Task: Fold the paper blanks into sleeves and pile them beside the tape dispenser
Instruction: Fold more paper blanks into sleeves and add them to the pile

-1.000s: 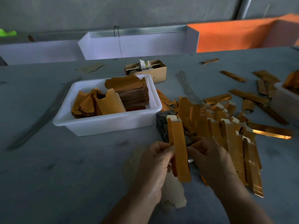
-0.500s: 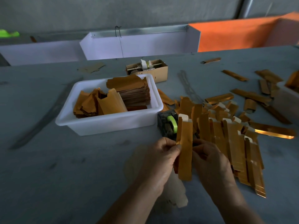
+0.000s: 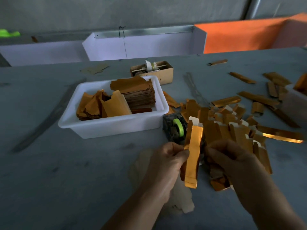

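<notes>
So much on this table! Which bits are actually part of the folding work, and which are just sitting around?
Part of the job: the gold sleeve held by the left hand and right hand; flat blanks in the white tub; tape dispenser; finished pile.

Lying about: cardboard box; white trays; orange panel.

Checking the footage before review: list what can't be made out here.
- Right hand: head view, its back hides the fingertips; grip on the sleeve unclear.
- Tape dispenser: sleeve covers its right side.
- Bin at right: cut off by the edge.
- Small box: contents too small.
</notes>
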Available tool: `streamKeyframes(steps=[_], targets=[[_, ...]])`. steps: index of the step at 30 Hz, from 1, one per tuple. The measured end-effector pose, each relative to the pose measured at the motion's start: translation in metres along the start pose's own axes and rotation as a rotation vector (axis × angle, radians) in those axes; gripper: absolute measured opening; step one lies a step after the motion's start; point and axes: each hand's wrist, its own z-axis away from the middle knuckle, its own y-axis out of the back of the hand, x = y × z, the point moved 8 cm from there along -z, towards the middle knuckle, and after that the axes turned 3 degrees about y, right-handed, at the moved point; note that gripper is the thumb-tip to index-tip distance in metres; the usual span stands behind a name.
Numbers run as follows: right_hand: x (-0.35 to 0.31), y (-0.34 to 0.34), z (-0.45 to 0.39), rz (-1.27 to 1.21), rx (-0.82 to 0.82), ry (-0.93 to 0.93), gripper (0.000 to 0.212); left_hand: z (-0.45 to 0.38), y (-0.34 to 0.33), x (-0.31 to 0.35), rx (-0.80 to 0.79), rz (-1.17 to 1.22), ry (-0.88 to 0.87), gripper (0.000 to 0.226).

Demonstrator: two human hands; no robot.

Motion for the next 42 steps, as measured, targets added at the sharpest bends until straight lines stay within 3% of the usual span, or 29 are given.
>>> streamKeyframes(steps=[4,9,13,24,32,38,42], targets=[[-0.021,-0.010,0.006,0.048,-0.152,0.105,0.022,0.005,0.002,-0.002,-0.002,0.046,0.035,0.009],[-0.040,-0.022,0.013,0.195,-0.213,0.264,0.028,0.011,0.002,-0.001,-0.053,0.150,0.083,0.001],[-0.042,-0.024,0.011,0.360,-0.164,0.309,0.043,0.012,0.003,0.000,-0.056,0.137,0.088,0.002],[-0.033,-0.022,0.006,0.414,-0.049,0.336,0.029,0.017,-0.002,-0.002,-0.106,0.117,0.124,0.008],[-0.040,-0.025,0.016,0.601,0.050,0.370,0.025,0.017,0.004,-0.002,0.063,0.043,-0.022,0.022],[-0.055,-0.029,0.025,0.822,0.102,0.379,0.029,0.032,0.006,0.015,0.346,-0.292,-0.400,0.019],[-0.057,-0.025,0.024,0.930,0.091,0.310,0.043,0.035,0.019,0.010,0.401,-0.195,-0.423,0.016]])
